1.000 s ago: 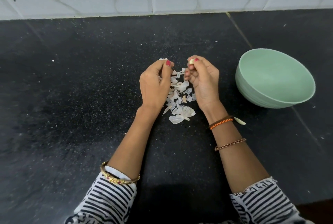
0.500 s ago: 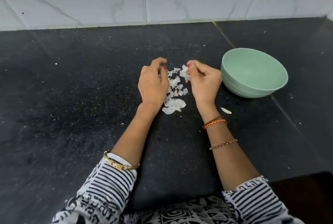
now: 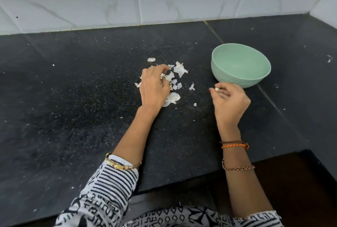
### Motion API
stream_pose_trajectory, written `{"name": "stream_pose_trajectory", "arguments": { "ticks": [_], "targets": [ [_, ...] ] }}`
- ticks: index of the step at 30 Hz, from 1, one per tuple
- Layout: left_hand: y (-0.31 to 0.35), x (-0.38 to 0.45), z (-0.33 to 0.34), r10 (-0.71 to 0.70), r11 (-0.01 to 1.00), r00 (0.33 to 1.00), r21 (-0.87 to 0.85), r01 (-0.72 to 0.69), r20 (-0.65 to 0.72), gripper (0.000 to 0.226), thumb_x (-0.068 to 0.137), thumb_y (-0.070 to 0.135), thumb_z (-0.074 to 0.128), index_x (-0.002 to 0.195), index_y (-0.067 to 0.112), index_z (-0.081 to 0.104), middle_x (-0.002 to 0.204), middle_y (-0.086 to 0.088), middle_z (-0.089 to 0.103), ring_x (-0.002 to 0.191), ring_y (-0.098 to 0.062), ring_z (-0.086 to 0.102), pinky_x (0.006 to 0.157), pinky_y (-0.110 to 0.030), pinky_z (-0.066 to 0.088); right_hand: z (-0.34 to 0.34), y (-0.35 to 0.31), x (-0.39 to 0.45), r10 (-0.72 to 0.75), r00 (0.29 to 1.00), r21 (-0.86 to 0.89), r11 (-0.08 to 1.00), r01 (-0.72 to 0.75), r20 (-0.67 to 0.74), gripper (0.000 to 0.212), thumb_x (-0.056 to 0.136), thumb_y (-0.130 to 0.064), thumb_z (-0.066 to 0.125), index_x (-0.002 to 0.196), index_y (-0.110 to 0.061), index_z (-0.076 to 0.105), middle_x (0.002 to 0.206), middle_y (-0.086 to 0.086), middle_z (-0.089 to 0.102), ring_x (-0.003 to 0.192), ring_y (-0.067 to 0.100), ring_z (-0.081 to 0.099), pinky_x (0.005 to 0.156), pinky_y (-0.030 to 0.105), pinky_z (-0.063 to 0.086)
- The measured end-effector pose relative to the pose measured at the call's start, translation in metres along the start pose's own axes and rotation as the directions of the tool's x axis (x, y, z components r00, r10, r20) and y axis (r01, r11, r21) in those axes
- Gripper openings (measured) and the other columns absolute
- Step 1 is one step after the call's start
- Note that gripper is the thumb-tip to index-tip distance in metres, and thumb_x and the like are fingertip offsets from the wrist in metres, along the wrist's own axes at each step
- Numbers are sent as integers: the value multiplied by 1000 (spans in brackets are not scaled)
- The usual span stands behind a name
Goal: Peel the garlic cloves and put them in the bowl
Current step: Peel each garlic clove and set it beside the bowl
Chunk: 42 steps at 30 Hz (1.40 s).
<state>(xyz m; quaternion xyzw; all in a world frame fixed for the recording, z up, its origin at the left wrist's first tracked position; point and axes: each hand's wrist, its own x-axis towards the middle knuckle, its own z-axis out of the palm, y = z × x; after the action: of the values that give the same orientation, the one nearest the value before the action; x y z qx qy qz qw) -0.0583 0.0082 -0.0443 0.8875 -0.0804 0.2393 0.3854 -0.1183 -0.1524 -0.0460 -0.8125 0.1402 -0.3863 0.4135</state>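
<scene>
Head view: right hand (image 3: 230, 103) pinches a garlic clove (image 3: 217, 89) just below the green bowl (image 3: 240, 65), right of centre.
Left hand (image 3: 155, 86), fingers curled, rests among peels (image 3: 179, 70) mid-surface; grip unclear.

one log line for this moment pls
right hand pinches garlic clove near green bowl | left hand rests on peel pile | bowl looks empty

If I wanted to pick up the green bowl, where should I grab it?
Probably by the rim of the green bowl, on its left side, thumb inside and fingers outside. It stands upright and looks empty, so the thin edge is free. The rounded wall would likely slip. The right hand, pinching a garlic clove, is just in front.
</scene>
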Motion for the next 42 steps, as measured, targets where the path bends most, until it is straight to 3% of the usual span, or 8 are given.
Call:
{"name": "stream_pose_trajectory", "arguments": {
  "ticks": [8, 11, 16, 25, 29, 34, 39, 42],
  "targets": [
    [3, 0, 0, -11, 1000, 998, 16, 10, 63, 29, 86, 3, 51, 113, 10, 62, 110, -6, 63, 108, -25, 46, 76, -24, 35, -24, 6, -11, 139, 990, 55, 989, -137, -38, 13, 70, -2, 76, 82, -2, 72, 81, 7, 67, 63, 3, 61, 63, 7, 48],
    [3, -1, 1, -20, 1000, 996, 6, 20, 82, 29, 86, 3, 51, 112, 10, 62, 110, -4, 64, 109, -25, 45, 77, -24, 34, -23, 6, -13, 118, 993, 13, 993, -118, -13, 11, 70, 0, 75, 81, -2, 73, 81, 9, 68, 64, 11, 63, 63, 9, 49],
    [3, -1, 1, -31, 1000, 995, 6, 30, 98, 28, 86, 3, 51, 112, 10, 62, 111, -4, 63, 110, -25, 45, 76, -25, 35, -22, 8, -13, 151, 988, -104, 984, -147, 33, 7, 74, 0, 73, 77, -7, 73, 77, 8, 69, 68, 19, 64, 69, 33, 54],
    [1, 0, 3, -50, 999, 993, -11, 51, 111, 27, 87, 5, 52, 110, 12, 63, 111, -1, 64, 110, -22, 45, 75, -18, 31, -21, 4, -12, 186, 983, -48, 981, -186, 1, 6, 76, -4, 72, 82, -6, 73, 78, 7, 69, 64, 9, 60, 68, 23, 52],
    [0, 1, 2, -73, 996, 995, -51, 77, 73, 27, 86, 3, 53, 108, 12, 64, 108, 1, 65, 107, -21, 48, 75, -12, 28, -12, -7, -14, 133, 991, 17, 991, -134, 33, 15, 79, 4, 65, 88, -4, 73, 83, 9, 70, 71, 15, 65, 71, 27, 55],
    [-8, 6, 1, -118, 990, 993, -79, 119, 9, 28, 85, 3, 51, 108, 12, 65, 108, 1, 66, 105, -22, 50, 76, -11, 28, 15, -32, -14, -6, 981, 56, 998, -5, 192, 32, 80, 17, 49, 96, 0, 71, 90, 12, 70, 75, 14, 64, 72, 12, 51],
    [-12, 10, 1, -180, 977, 982, -126, 171, -64, 34, 83, -2, 44, 107, 13, 65, 106, 0, 66, 102, -19, 50, 77, -13, 32, 50, -57, 1, -74, 952, 84, 995, 52, 297, 34, 79, 13, 47, 97, -3, 71, 93, 9, 71, 83, 18, 65, 79, 23, 50],
    [-18, 18, 1, -184, 976, 975, -139, 167, -123, 36, 82, -4, 43, 106, 10, 66, 103, -3, 67, 96, -21, 54, 76, -11, 33, 70, -64, 16, -64, 943, 100, 994, 33, 327, 30, 82, 9, 51, 99, -6, 71, 96, 6, 71, 85, 10, 63, 80, 19, 49]
  ]
}}
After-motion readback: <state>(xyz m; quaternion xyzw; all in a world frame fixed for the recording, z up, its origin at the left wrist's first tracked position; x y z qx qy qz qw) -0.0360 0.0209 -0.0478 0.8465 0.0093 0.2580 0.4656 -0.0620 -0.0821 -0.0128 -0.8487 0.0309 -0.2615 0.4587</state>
